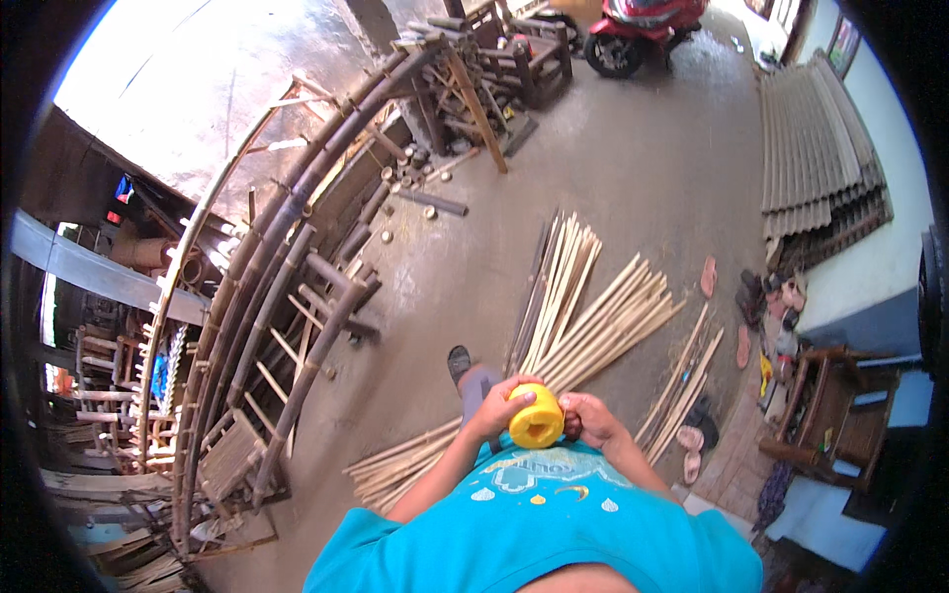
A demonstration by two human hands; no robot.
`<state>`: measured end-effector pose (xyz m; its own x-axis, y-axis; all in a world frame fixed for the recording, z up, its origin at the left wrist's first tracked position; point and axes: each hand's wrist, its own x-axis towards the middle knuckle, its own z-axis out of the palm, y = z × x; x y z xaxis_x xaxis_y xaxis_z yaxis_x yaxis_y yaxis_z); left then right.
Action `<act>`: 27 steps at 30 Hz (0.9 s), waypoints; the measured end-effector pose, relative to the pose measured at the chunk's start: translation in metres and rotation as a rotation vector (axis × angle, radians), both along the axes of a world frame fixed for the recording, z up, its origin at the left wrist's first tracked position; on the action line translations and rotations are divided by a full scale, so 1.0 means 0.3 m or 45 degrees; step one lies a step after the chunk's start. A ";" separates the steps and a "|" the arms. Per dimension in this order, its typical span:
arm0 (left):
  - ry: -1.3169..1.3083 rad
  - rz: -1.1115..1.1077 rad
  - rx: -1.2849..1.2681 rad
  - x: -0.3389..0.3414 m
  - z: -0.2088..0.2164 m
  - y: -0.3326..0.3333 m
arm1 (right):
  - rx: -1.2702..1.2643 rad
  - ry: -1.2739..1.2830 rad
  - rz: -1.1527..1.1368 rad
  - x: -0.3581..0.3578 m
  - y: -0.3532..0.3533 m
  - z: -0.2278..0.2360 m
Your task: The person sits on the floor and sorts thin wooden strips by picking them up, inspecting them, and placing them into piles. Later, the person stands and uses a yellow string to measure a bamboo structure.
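A round yellow roll [550, 403], apparently a spool with a hollow in its end, is held in front of my turquoise shirt. My left hand [494, 407] wraps round its left side, thumb on top. Close against the roll's right side, my right hand [593, 419] has its fingers pressed together; whatever they pinch is too small to make out. Just beyond my hands, long pale bamboo strips [618, 311] lie fanned out on the floor. More strips [410, 465] stick out to the left of my left forearm.
Bamboo frames and poles [316, 148] run along the left. A red motorbike [643, 25] stands at the far end. Corrugated sheets [816, 148] lean on the right wall. Sandals [692, 450], thin sticks [682, 385] and a wooden chair [816, 415] are at right.
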<state>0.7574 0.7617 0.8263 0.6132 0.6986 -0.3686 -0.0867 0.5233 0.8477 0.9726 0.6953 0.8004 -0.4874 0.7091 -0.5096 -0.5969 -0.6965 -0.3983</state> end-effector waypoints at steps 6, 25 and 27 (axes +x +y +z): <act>0.055 -0.170 0.186 -0.181 -0.099 0.517 | 0.124 -0.112 0.135 -0.124 0.510 -0.093; -0.703 0.709 -0.498 -0.960 -0.041 1.579 | 0.380 -0.758 0.120 -0.614 2.281 0.019; -0.577 0.685 -0.421 -0.954 -0.061 1.715 | 0.446 -0.852 0.069 -0.591 2.521 0.066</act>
<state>0.4711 1.2762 0.8080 0.3617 0.8403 -0.4038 -0.7014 0.5306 0.4760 0.7954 1.4515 0.8201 -0.1916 0.8678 -0.4584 -0.1185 -0.4841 -0.8670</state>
